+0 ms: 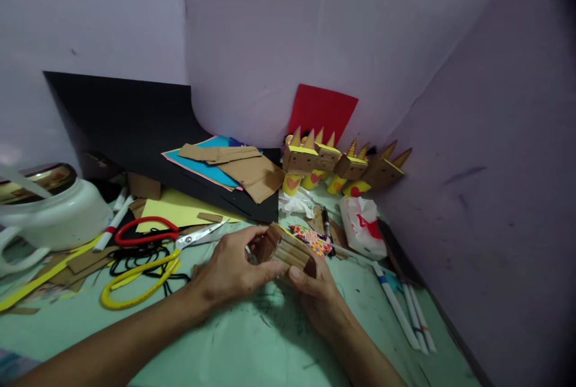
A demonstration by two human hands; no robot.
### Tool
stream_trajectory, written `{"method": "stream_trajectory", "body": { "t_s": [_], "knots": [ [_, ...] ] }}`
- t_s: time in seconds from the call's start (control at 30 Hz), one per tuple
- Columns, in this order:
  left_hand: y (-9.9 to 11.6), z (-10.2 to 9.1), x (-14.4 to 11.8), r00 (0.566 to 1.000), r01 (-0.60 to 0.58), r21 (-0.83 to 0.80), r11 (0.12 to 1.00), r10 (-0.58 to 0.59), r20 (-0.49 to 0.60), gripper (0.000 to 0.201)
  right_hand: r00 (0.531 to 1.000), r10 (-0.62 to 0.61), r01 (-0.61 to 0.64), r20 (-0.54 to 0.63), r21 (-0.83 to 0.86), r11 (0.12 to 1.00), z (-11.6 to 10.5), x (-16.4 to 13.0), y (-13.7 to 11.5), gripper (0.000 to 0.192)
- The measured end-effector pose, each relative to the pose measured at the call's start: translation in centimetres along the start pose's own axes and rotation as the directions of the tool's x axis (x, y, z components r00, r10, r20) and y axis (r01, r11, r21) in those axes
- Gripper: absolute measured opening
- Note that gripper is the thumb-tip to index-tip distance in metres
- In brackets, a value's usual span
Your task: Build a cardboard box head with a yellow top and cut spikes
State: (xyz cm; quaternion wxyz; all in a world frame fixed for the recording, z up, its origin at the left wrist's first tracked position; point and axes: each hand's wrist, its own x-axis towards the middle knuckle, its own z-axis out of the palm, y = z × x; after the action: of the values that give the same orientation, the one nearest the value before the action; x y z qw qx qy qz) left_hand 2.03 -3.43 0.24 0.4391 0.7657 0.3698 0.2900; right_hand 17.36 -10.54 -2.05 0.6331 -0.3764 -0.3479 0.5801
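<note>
Holding the small cardboard box (288, 251) between both hands, you have it just above the green table (252, 345), right in front of you. Your left hand (229, 270) wraps its near-left side, thumb lying along the front edge and fingers curled over the top toward the open end. Your right hand (317, 291) cups it from below and to the right, thumb pressed against the ribbed lower face. Both hands are closed around the box; neither is slack.

The box looks like folded corrugated card: light, stiff along the flutes, but easy to crush across them, I would judge. The walls seem thin and the joins may be only glued or tucked, so a hard pinch at mid-wall could buckle it. Grip at the corners and folded edges, where the card is doubled, and keep your pressure spread over flat fingers, not on the tips.

Just left of your left hand lie the scissors (153, 237) with red and yellow handles, on a tangle of black cord (135, 258). Farther left stands a white pot (54, 213). Beyond your fingertips, a patterned wrapper (310, 238) and a black marker (326, 225) sit close to the box. To the right of your right hand rest several white pens (405, 315). Well beyond, against the wall, stands a row of finished cardboard figures (342, 165) with yellow spikes, with loose cardboard sheets (243, 168) to their left.
</note>
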Motion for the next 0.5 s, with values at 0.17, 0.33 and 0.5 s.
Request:
{"method": "stream_trajectory", "body": {
  "t_s": [0.17, 0.33, 0.5],
  "knots": [
    [-0.3, 0.5, -0.9, 0.960, -0.151, 0.195, 0.969, 0.190, -0.203, 0.056, 0.999, -0.030, 0.030, -0.013, 0.017, 0.999, 0.3, 0.2, 0.5, 0.056],
    [-1.4, 1.1, -0.8, 0.699, -0.491, 0.309, 0.814, 0.580, -0.418, 0.016, 0.992, -0.098, 0.088, -0.076, -0.131, 0.988, -0.1, 0.4, 1.4, 0.059],
    [-1.4, 1.1, -0.6, 0.676, -0.537, 0.197, 0.820, 0.558, -0.481, 0.012, 0.964, -0.193, 0.129, -0.184, -0.311, 0.942, 0.0, 0.3, 1.4, 0.063]
  ]
}}
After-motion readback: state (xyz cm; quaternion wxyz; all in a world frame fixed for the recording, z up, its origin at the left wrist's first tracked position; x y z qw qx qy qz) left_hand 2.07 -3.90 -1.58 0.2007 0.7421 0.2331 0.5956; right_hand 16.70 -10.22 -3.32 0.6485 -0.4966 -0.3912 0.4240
